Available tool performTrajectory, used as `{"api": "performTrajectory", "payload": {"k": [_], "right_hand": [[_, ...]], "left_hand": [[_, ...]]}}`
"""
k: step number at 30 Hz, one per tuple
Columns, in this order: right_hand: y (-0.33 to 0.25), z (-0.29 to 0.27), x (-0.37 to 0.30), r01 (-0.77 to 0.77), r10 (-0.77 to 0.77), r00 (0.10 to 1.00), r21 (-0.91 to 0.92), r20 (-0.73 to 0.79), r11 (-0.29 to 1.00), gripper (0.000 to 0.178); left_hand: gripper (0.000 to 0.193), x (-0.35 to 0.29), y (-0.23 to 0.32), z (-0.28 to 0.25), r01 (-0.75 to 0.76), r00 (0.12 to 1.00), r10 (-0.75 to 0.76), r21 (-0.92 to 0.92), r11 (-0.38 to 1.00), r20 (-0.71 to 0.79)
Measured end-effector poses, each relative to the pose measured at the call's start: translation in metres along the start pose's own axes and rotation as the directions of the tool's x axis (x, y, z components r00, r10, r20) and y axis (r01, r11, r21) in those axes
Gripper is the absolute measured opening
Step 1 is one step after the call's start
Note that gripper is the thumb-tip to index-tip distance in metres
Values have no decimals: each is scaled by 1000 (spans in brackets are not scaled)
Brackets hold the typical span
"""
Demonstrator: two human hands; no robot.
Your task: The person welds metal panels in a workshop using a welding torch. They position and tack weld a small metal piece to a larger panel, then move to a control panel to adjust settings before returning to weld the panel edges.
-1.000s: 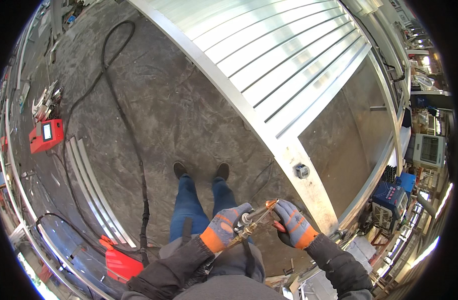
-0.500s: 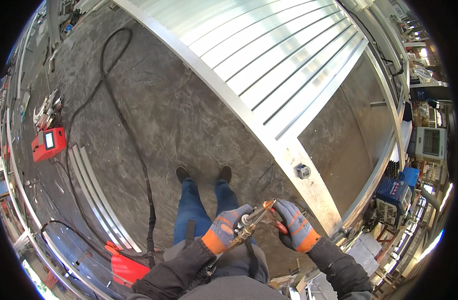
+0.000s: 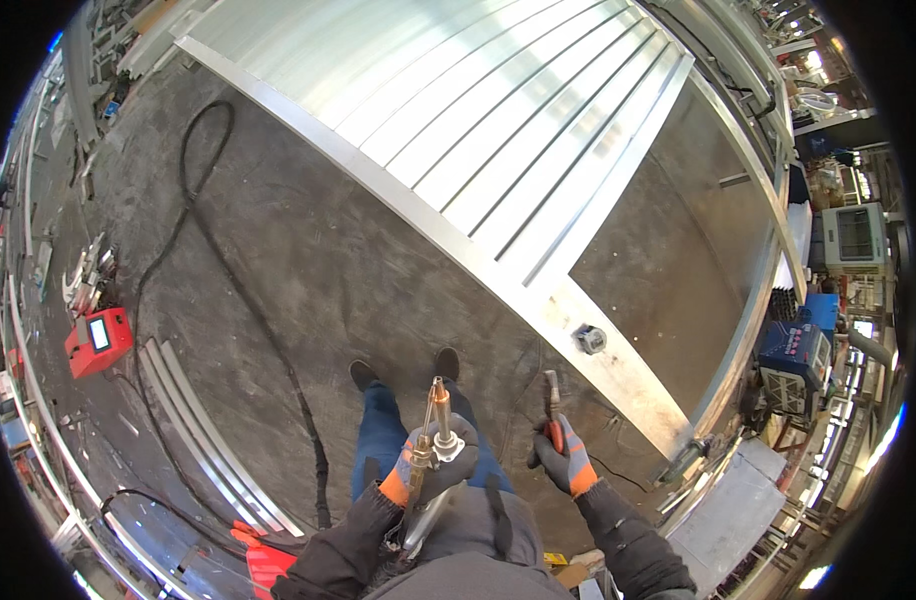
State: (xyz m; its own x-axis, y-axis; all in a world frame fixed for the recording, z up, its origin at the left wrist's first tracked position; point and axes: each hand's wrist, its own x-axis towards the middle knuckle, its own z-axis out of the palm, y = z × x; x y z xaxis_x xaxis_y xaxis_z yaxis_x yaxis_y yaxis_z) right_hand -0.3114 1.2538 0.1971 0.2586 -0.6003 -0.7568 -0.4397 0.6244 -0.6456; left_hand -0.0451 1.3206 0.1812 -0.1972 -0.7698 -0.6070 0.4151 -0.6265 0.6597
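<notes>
A: What's different from a second ago?
B: The hands were close together then, at the tip of the welding torch point(image 3: 442, 412). Now they're well apart, and the torch points away from the body, where it slanted to the right before.

A: Where is the torch relative to the left hand point(image 3: 448, 462)?
B: Within its grip: the fingers wrap the body below the round collar, and the copper-coloured tip sticks out beyond them.

A: And the right hand point(image 3: 566, 466)?
B: Closed around the red grip of a hand tool point(image 3: 552, 395), whose metal end projects forward, clear of the torch.

A: Anything near that?
B: The pale metal frame point(image 3: 618, 378), ahead and to the right.
</notes>
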Motion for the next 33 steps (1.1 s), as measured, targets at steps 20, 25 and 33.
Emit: {"api": "performTrajectory", "payload": {"k": [20, 25, 33], "right_hand": [[-126, -55, -23, 651, -273, 735, -759, 620, 29, 56], [-148, -64, -5, 774, -180, 613, -630, 769, -58, 52], [-153, -64, -8, 745, -9, 653, -641, 757, 184, 45]], "left_hand": [[43, 9, -80, 20, 370, 906, -149, -571, 733, 397], [40, 22, -86, 48, 683, 729, -82, -730, 25, 680], [47, 4, -62, 65, 405, 896, -54, -761, 507, 441]]}}
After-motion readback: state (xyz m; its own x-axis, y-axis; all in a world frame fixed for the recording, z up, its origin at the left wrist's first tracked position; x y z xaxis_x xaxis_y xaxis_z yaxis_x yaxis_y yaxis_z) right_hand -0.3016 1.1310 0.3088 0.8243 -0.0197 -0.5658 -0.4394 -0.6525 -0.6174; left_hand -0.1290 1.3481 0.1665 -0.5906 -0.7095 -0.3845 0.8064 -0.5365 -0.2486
